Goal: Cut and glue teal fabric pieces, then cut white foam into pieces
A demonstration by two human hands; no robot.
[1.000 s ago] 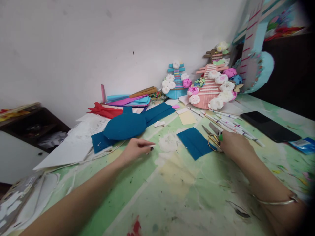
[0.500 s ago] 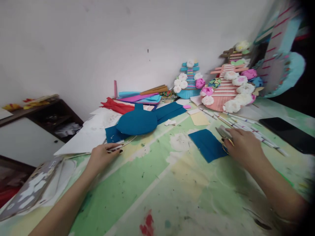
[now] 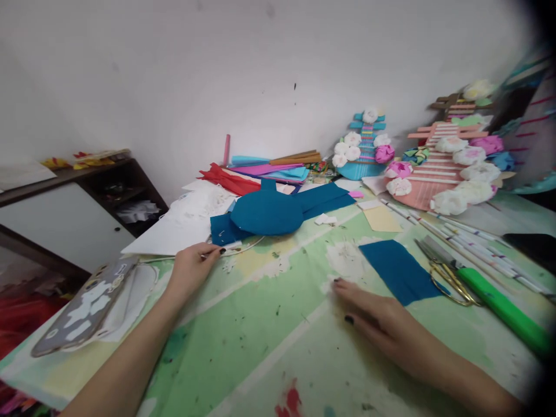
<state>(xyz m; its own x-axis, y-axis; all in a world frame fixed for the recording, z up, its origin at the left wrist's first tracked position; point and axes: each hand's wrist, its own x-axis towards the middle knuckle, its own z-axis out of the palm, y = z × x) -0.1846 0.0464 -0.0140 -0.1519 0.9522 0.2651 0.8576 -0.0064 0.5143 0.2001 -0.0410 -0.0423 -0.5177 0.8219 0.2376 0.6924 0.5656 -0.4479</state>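
My left hand [image 3: 196, 265] is closed in a pinch on the end of a thin white cord [image 3: 255, 243], which curves along the front of a dark blue oval piece [image 3: 267, 212]. Strips of the same blue stick out from under the oval. My right hand [image 3: 369, 310] hovers over or rests on the table, fingers apart and holding nothing. To its right lie a blue paper rectangle [image 3: 397, 269] and gold-handled scissors [image 3: 452, 281]. Alongside the scissors is a green-handled tool [image 3: 499, 307] with a metal blade.
White sheets [image 3: 174, 229] and rolled coloured paper [image 3: 269, 168] lie at the back. Flower-trimmed paper instruments, one blue [image 3: 362, 165] and one pink [image 3: 438, 174], stand against the wall. White sticks [image 3: 469, 243] and a black phone [image 3: 532, 246] are at right; a grey phone case [image 3: 87, 310] is at left.
My right hand has left the scissors, which now lie on the table, and has moved left. My left hand keeps its pinch on the cord. The view has turned right-to-left.
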